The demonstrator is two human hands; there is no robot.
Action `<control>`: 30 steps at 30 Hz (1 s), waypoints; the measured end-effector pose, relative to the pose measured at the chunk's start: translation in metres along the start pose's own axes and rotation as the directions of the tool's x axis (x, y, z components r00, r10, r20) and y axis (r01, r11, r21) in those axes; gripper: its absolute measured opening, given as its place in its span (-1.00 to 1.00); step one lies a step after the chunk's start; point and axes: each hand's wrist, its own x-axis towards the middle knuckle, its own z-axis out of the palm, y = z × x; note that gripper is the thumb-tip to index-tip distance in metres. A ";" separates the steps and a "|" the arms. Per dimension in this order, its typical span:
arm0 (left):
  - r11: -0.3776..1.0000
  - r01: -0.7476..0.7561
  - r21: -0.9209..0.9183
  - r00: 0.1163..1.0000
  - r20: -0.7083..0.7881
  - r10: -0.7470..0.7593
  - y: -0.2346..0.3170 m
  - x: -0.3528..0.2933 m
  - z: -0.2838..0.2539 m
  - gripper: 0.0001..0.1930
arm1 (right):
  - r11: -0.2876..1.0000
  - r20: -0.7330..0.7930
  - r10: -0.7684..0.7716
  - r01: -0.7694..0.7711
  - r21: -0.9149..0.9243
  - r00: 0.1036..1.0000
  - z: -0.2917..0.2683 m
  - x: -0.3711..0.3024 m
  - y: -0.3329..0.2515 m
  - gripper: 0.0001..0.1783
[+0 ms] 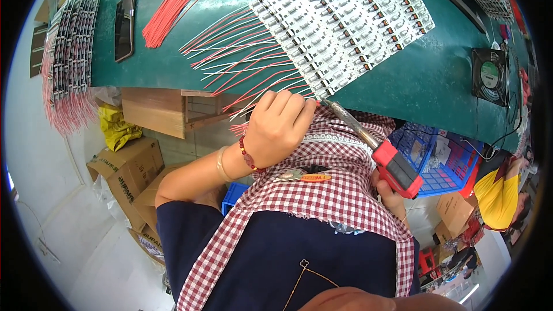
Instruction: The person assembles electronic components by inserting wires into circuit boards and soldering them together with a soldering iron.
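Observation:
A large white panel of circuit boards [345,23] lies on the green table, with red and white wires [247,52] fanning out from its left edge. My left hand [282,118] is closed at the panel's near corner, pinching what looks like a red wire [317,103] between thumb and fingers. My right hand [390,196], partly hidden, grips a soldering iron [397,167] with a red and black handle. Its metal barrel slants up to the left, and the tip is at that same corner, close to my left fingertips. Whether the tip touches the board is too small to tell.
On the green table [449,86] lie a bundle of red wires [170,14] and a phone [125,26]. Wired panels [69,52] stand at far left; a black fan [490,78] sits at right. Below are a wooden drawer [152,109], blue crates [443,170] and cardboard boxes [129,173].

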 end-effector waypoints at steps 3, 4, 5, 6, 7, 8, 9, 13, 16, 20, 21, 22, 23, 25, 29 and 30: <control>1.000 -0.006 0.009 1.000 0.012 0.006 0.000 0.000 0.001 -0.79 | 0.991 0.040 0.055 -0.060 0.120 0.998 -0.003 0.002 -0.008 -0.78; 1.000 -0.003 0.006 1.000 0.014 0.003 0.000 0.000 0.001 -0.79 | 0.991 0.040 0.058 -0.062 0.118 0.998 -0.003 0.002 -0.009 -0.78; 1.000 -0.002 0.003 1.000 0.014 0.002 -0.001 0.000 0.000 -0.79 | 0.993 0.032 0.047 -0.050 0.109 0.998 -0.003 0.003 -0.010 -0.79; 1.000 0.003 -0.003 1.000 0.015 -0.003 -0.001 0.000 -0.001 -0.80 | 0.994 0.024 0.036 -0.038 0.100 0.999 -0.003 0.003 -0.010 -0.79; 1.000 0.005 -0.005 1.000 0.016 -0.004 0.000 0.001 -0.001 -0.80 | 0.994 0.023 0.034 -0.037 0.102 0.999 -0.003 0.001 -0.007 -0.79; 1.000 0.002 -0.004 1.000 0.017 -0.002 0.000 0.000 0.000 -0.80 | 0.998 0.027 0.035 -0.036 0.057 0.999 -0.003 -0.002 -0.002 -0.80; 1.000 0.000 0.002 1.000 0.017 0.000 0.000 0.000 0.000 -0.80 | 0.999 0.031 0.034 -0.035 0.012 0.999 -0.003 -0.005 0.003 -0.80; 1.000 0.021 0.015 0.999 0.024 -0.022 0.001 0.001 -0.003 -0.81 | 1.000 -0.036 0.008 -0.009 -0.026 0.999 -0.001 -0.010 0.012 -0.81; 0.998 0.059 -0.023 0.998 -0.003 -0.059 0.000 -0.003 -0.006 -0.82 | 1.000 -0.058 -0.009 0.010 0.022 0.998 -0.003 0.000 -0.004 -0.82; 0.968 0.245 0.050 0.968 0.044 -0.247 -0.002 -0.009 -0.046 -0.86 | 0.977 -0.038 0.022 -0.014 0.212 0.999 -0.006 0.009 -0.014 -0.74; 0.951 0.291 0.107 0.953 0.056 -0.298 -0.007 -0.008 -0.060 -0.87 | 0.960 -0.078 0.018 0.005 0.281 0.997 -0.004 0.010 -0.016 -0.69; 0.929 0.322 0.182 0.939 0.063 -0.337 -0.015 -0.005 -0.077 -0.89 | 0.890 -0.099 0.089 -0.034 0.456 0.991 0.002 0.021 -0.042 -0.59; 0.899 0.356 0.256 0.922 0.063 -0.382 -0.024 -0.003 -0.089 -0.90 | 0.889 -0.096 0.076 -0.024 0.458 0.993 0.001 0.023 -0.040 -0.59; 0.860 0.435 0.268 0.895 -0.025 -0.445 -0.046 0.002 -0.093 -0.91 | 0.913 -0.163 0.027 0.042 0.406 0.986 0.001 0.029 -0.038 -0.32; 0.906 0.413 0.090 0.910 -0.059 -0.410 -0.070 0.024 -0.058 -0.95 | 0.901 -0.179 -0.008 0.085 0.426 0.984 0.001 0.036 -0.036 -0.33; 0.904 0.417 0.095 0.909 -0.068 -0.412 -0.070 0.028 -0.051 -0.95 | 0.903 -0.192 -0.020 0.100 0.418 0.981 0.001 0.037 -0.040 -0.34</control>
